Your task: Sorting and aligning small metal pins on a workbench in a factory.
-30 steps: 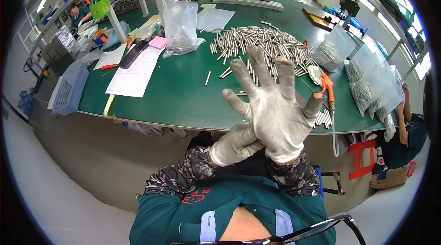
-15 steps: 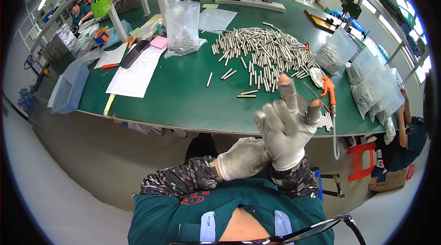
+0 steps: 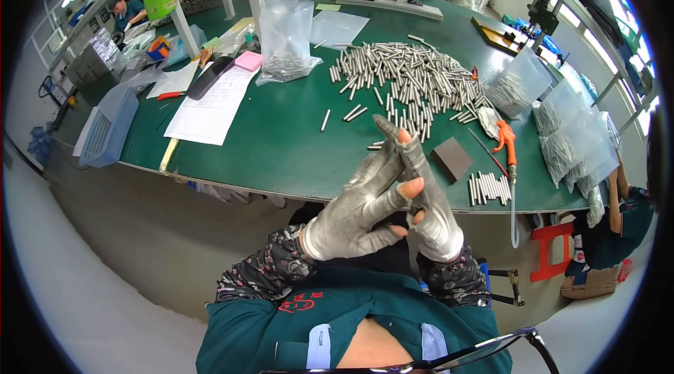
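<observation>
A blue basket (image 3: 100, 137) stands near a white sheet (image 3: 203, 119) and a pink pad (image 3: 248, 60)

Left hand (image 3: 351, 214) against right hand (image 3: 437, 214)

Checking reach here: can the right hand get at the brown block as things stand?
Probably yes: the brown block lies uncovered on the table beyond the right hand, though that hand touches the left hand and might need to part from it first.
</observation>
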Demonstrator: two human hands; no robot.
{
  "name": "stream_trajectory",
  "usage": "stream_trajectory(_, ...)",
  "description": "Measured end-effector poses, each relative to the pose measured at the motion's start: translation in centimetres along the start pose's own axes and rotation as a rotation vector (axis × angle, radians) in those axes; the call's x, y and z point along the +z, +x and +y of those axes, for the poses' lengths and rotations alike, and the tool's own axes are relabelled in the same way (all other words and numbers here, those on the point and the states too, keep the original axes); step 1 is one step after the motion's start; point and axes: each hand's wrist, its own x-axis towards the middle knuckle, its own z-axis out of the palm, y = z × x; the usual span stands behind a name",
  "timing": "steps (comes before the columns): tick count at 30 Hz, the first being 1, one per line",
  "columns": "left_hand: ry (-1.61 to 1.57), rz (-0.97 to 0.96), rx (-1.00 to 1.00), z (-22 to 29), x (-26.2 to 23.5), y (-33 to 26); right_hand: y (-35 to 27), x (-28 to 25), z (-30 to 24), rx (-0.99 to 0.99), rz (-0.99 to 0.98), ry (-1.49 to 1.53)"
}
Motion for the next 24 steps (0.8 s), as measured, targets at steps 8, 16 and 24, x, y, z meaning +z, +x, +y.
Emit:
stream_trajectory(8, -0.239, -0.002, -0.059, 0.7, -0.2, -0.4, -0.2, -0.2, 0.0, 0.071, -0.186, -0.125)
stream_trajectory(16, -0.210, -0.129, -0.011, 1.1, -0.3, -1.4, 0.4, 1.0, -0.4, -0.078, -0.168, -0.141)
stream_trajectory(24, -0.183, -0.160, -0.066, 1.9, -1.6, -0.3, 0.0, 0.8, -1.1, 0.094, -0.106, -0.060)
